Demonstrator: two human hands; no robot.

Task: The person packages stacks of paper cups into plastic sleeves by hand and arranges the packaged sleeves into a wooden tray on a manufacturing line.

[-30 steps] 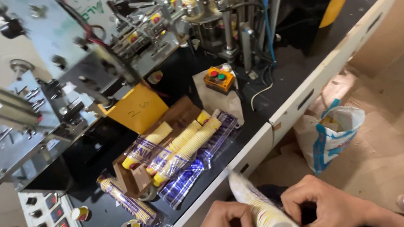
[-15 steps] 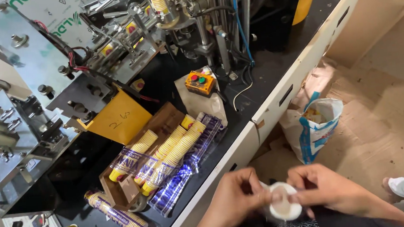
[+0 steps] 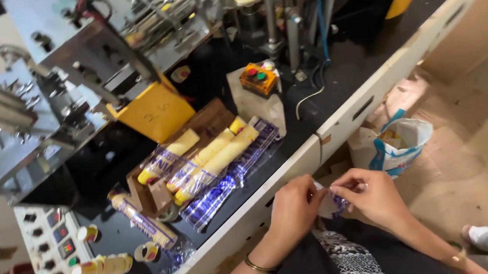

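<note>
Head view: cup stacks beside machine.

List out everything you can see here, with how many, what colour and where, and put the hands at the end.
Clear plastic sleeve with blue print: one, pinched between both hands, below the bench edge.
Yellow sleeved cup stacks: three, lying in a brown cardboard tray mid-bench.
Loose wrapped cup stack: one, lying left of the tray.
Short yellow cup stack: one, on the white control panel, lower left.
Orange button box: one, red and green buttons, behind the tray.
Yellow card plate: one, on the grey metal machine.
White and blue plastic bag: one, on the floor, right.
Left hand: fingers on the sleeve; gold bangle at the wrist.
Right hand: fingers on the sleeve.
</note>
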